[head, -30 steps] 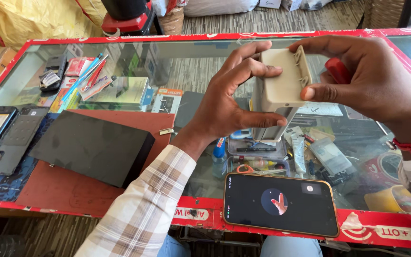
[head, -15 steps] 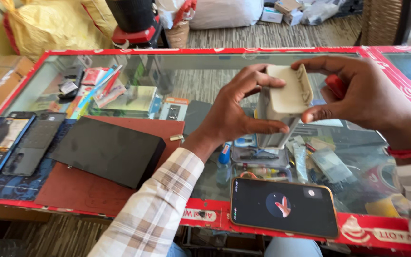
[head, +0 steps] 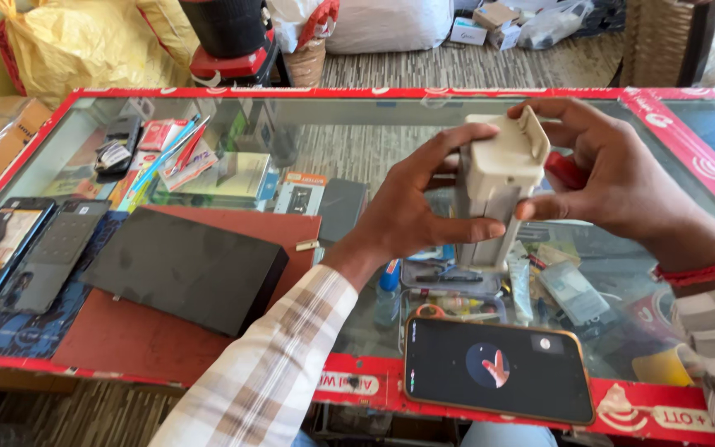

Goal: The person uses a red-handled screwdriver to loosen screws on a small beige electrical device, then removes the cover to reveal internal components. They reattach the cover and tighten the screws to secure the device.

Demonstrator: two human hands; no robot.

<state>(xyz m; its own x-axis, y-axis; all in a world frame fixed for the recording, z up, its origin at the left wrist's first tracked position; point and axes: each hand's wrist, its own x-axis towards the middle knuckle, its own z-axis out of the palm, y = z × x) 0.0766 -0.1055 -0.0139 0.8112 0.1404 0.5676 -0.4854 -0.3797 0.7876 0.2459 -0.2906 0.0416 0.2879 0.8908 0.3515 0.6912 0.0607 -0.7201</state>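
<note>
Both my hands hold a cream-white plastic box-shaped device (head: 496, 178) upright above the glass counter (head: 357, 141). My left hand (head: 407, 207) grips its left side, thumb against the lower front and fingers spread along the top. My right hand (head: 614, 178) clasps its right side and top edge, and a red object (head: 566, 170) shows behind the palm. Below my hands a smartphone (head: 498, 368) with a lit dark screen lies flat on the counter's front edge.
A flat black box (head: 188, 269) rests on a red-brown mat (head: 142, 339) at left. Two phones (head: 18, 248) lie on a blue cloth at far left. Under the glass sit packages, tools and small parts. Bags and boxes stand on the floor behind.
The white device has turned more upright in my hands and sits a little lower. The view has shifted, so the counter and phone appear further right.
</note>
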